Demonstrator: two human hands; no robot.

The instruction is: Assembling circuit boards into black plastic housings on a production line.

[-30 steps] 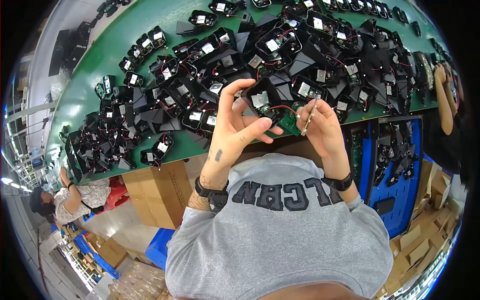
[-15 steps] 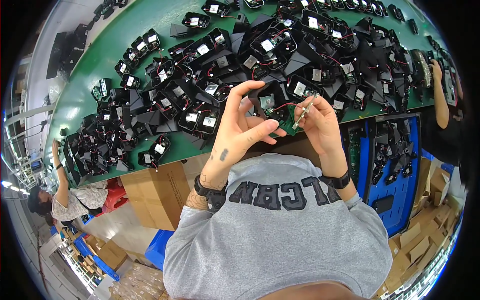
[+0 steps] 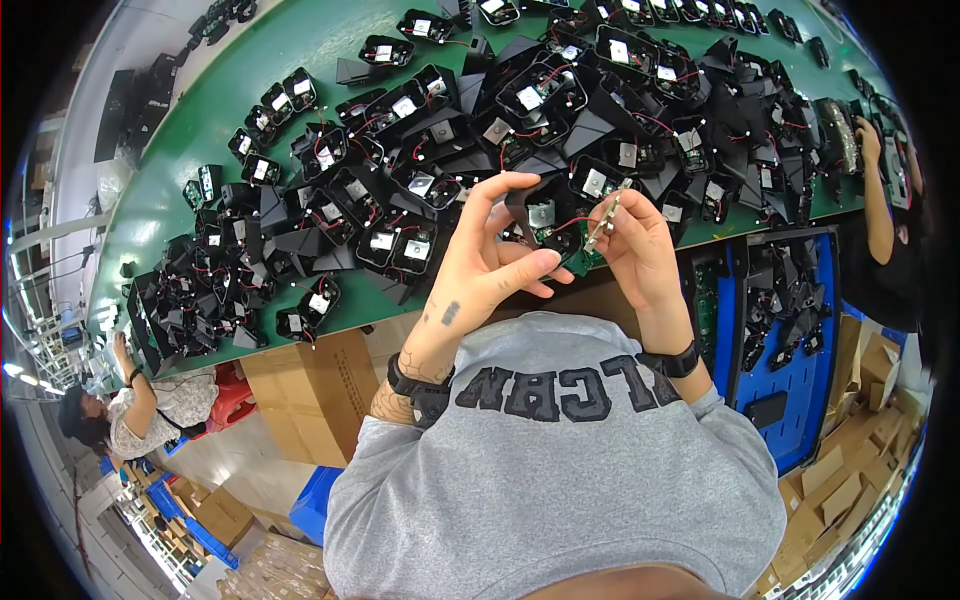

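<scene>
My left hand (image 3: 485, 250) curls around a black plastic housing (image 3: 518, 205), with thumb and forefinger at its sides. Inside the housing a silvery square part (image 3: 541, 215) shows. Between the thumb and fingers of my right hand (image 3: 648, 245) is a small circuit board (image 3: 606, 222), tilted nearly edge-on. A thin red wire (image 3: 575, 220) runs from the housing to the board. Both hands are above the near table edge, close together. Just beyond them lie many similar black housings (image 3: 421, 186) with silvery parts and red wires.
The green table (image 3: 230, 85) carries heaps of housings. At the right stands a blue tray (image 3: 775, 425) holding black parts. A cardboard box (image 3: 310, 390) sits below the table at left. One person (image 3: 165, 400) is at far left; another person's arm (image 3: 877, 190) reaches in at right.
The housing and circuit board have turned slightly in my hands, which stay nearly in place. The person at far left has shifted, with the arm drawn lower.
</scene>
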